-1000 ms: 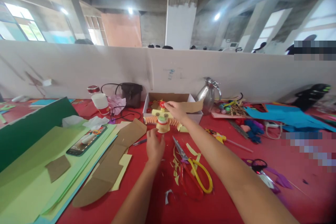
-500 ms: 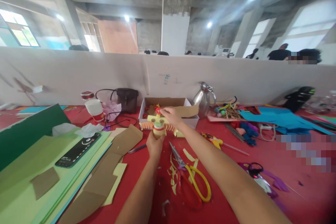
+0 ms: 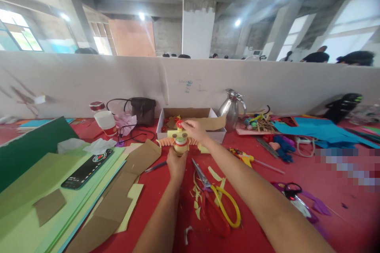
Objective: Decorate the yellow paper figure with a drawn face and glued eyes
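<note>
A small yellow paper figure [image 3: 180, 141] with pleated orange arms is held up over the red table, in front of a white box [image 3: 220, 136]. My left hand [image 3: 177, 161] is closed round its rounded lower part. At its top, the fingers of my right hand [image 3: 193, 128] pinch a small red piece [image 3: 179, 124]. Scissors [image 3: 211, 189] with one red and one yellow handle lie partly spread just below, beside yellow paper scraps [image 3: 196, 201]. A dark pen-like tool [image 3: 156, 167] rests left of my left wrist.
Green paper sheets [image 3: 26, 170] with a phone [image 3: 88, 168] on them and cut cardboard [image 3: 118, 185] lie at left. A paper cup [image 3: 106, 122], brown bag [image 3: 143, 111] and metal jug [image 3: 232, 106] stand behind. A yellow glue gun [image 3: 246, 159] and blue sheets [image 3: 317, 128] are at right.
The view has shifted slightly. Both hands keep their hold on the paper figure and its red top piece, with hardly any movement.
</note>
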`<control>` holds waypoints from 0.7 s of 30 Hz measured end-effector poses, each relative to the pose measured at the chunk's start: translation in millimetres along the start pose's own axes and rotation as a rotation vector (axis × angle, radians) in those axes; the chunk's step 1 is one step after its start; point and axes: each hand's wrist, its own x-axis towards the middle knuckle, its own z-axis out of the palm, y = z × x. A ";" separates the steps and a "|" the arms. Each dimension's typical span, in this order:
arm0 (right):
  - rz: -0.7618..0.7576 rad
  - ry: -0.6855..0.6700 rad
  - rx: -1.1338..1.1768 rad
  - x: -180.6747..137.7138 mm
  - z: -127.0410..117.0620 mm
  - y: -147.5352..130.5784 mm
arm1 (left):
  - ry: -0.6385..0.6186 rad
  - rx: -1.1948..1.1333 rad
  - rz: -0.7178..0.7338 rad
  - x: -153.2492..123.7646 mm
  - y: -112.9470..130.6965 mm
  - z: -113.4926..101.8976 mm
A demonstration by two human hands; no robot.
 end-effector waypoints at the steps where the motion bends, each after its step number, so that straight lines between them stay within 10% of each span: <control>1: 0.001 0.004 0.008 0.0 -0.3 -0.8 | 0.010 0.006 0.009 0.5 -1.1 -0.1; 21: -0.006 0.031 0.048 -6.3 -1.0 -4.9 | 0.001 0.008 -0.022 3.6 -0.4 -5.2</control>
